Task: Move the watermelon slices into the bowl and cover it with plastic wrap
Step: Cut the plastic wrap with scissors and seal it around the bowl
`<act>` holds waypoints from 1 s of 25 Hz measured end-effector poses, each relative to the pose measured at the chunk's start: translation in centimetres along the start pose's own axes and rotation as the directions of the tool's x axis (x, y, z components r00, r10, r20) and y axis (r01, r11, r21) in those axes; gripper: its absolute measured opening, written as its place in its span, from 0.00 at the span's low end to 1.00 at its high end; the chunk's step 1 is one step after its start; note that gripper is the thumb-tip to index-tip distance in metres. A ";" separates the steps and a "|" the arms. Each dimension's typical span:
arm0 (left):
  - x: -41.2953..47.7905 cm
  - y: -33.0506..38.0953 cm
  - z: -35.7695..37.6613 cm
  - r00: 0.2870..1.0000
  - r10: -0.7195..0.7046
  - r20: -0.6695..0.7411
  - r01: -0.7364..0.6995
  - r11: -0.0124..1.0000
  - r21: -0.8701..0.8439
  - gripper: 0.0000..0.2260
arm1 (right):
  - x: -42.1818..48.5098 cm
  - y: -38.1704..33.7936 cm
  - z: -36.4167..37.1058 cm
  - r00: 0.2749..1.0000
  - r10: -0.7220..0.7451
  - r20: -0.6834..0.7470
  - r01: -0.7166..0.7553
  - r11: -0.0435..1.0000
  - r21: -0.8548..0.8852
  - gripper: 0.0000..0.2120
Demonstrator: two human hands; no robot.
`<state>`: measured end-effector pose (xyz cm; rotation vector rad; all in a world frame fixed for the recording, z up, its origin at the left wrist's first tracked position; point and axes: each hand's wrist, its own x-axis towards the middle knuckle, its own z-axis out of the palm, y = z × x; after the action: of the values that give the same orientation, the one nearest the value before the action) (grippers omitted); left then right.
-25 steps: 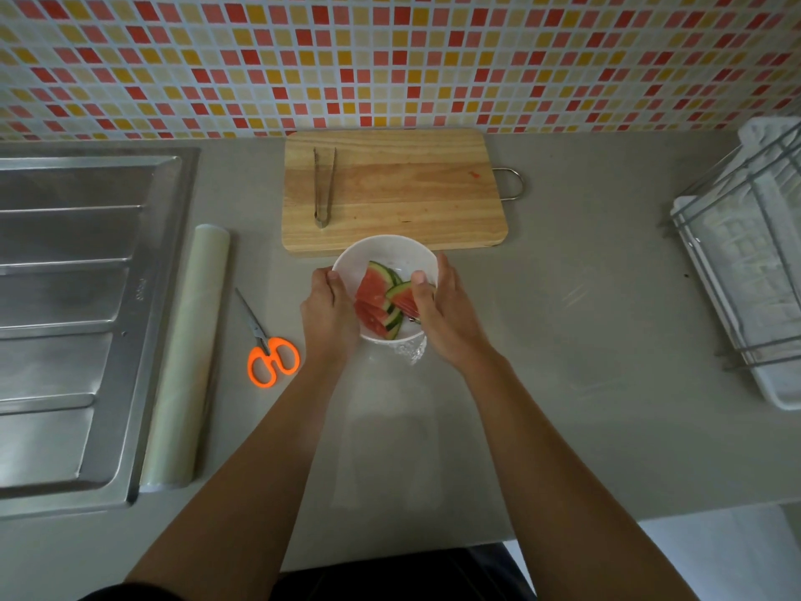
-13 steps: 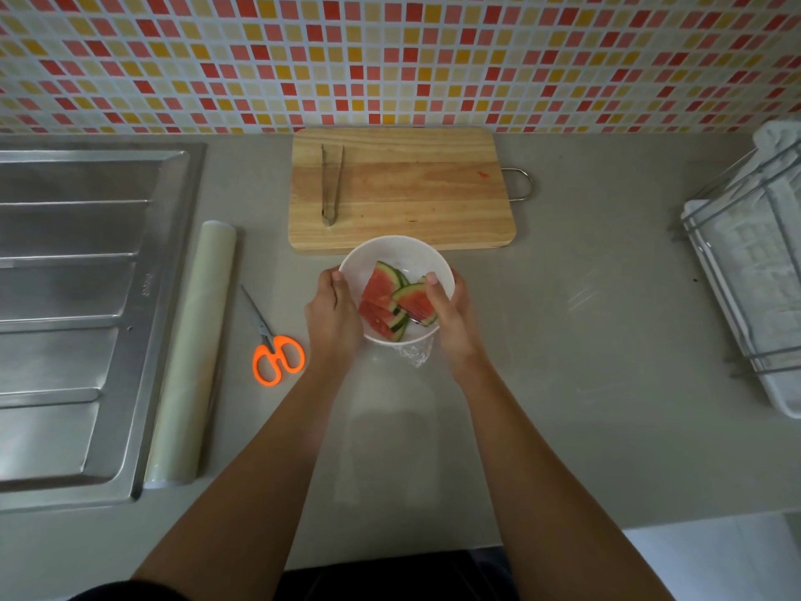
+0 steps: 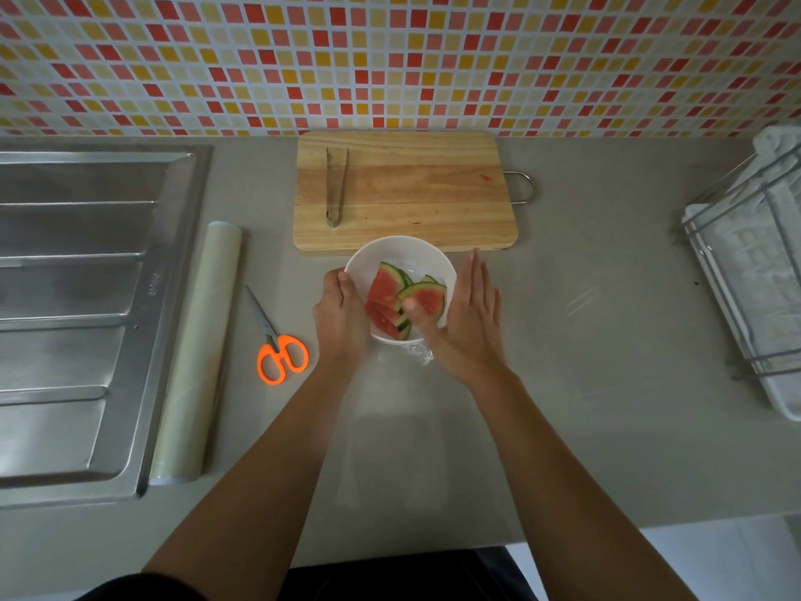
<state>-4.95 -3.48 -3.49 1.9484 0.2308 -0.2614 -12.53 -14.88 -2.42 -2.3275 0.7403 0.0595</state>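
Observation:
A white bowl (image 3: pixel 401 253) stands on the counter just in front of the cutting board, with several watermelon slices (image 3: pixel 385 297) inside it. Clear plastic wrap lies over the bowl and bunches at its near side (image 3: pixel 418 353). My left hand (image 3: pixel 340 316) grips the bowl's left rim. My right hand (image 3: pixel 466 312) lies flat against the bowl's right side with fingers straight and together, the thumb reaching over the slices. The roll of plastic wrap (image 3: pixel 197 353) lies to the left beside the sink.
A wooden cutting board (image 3: pixel 411 201) with metal tongs (image 3: pixel 336 186) on it lies behind the bowl. Orange-handled scissors (image 3: pixel 279 340) lie left of the bowl. A steel sink drainboard (image 3: pixel 73 314) fills the left; a dish rack (image 3: pixel 754 271) stands at the right edge.
My right hand has opened from curled on the bowl's rim to flat along its right side. My left hand and the bowl have stayed in place.

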 end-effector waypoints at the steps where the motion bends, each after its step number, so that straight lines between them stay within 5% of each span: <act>1: 0.0 0.0 0.0 1.000 -0.016 0.009 0.017 1.000 -0.023 0.15 | -0.9 -0.2 0.2 1.000 -0.019 0.018 0.019 1.000 0.014 0.55; 6: 0.0 -0.3 -0.2 0.989 -0.136 0.054 0.146 0.956 -0.254 0.13 | -2.7 0.4 1.4 0.998 -0.026 0.050 0.024 0.999 0.033 0.59; 11: -0.2 -1.3 -2.3 0.992 -0.106 0.064 0.116 0.977 -0.181 0.09 | -0.1 1.8 -1.3 0.967 -0.192 0.167 0.212 0.971 -0.112 0.54; 14: 1.5 -1.2 -3.4 0.998 -0.014 0.063 0.019 0.997 -0.080 0.13 | -0.1 2.7 -2.7 0.966 -0.048 0.253 0.039 0.998 0.041 0.53; 17: 3.1 -0.6 -3.2 0.975 0.065 0.213 -0.068 0.998 0.007 0.18 | -1.2 2.8 -1.6 0.936 0.144 0.320 -0.227 0.944 0.240 0.46; 21: 3.4 -0.5 -2.2 0.930 0.105 0.352 -0.126 0.991 0.037 0.19 | -3.3 1.6 0.3 0.977 0.193 0.087 -0.212 0.889 0.406 0.26; 23: 3.4 -0.6 -1.8 0.942 0.111 0.317 -0.124 0.992 0.021 0.18 | -3.9 1.3 1.2 0.988 0.134 -0.082 -0.104 0.949 0.298 0.18; 25: 3.3 -0.7 -1.3 0.957 0.127 0.260 -0.133 0.991 0.007 0.17 | -4.2 1.3 2.2 0.988 0.088 -0.129 -0.070 0.988 0.137 0.20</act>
<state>-1.89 -1.88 -4.53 1.9206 -0.0722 -0.4299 -16.36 -12.21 -3.90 -2.1917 0.8768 -0.1096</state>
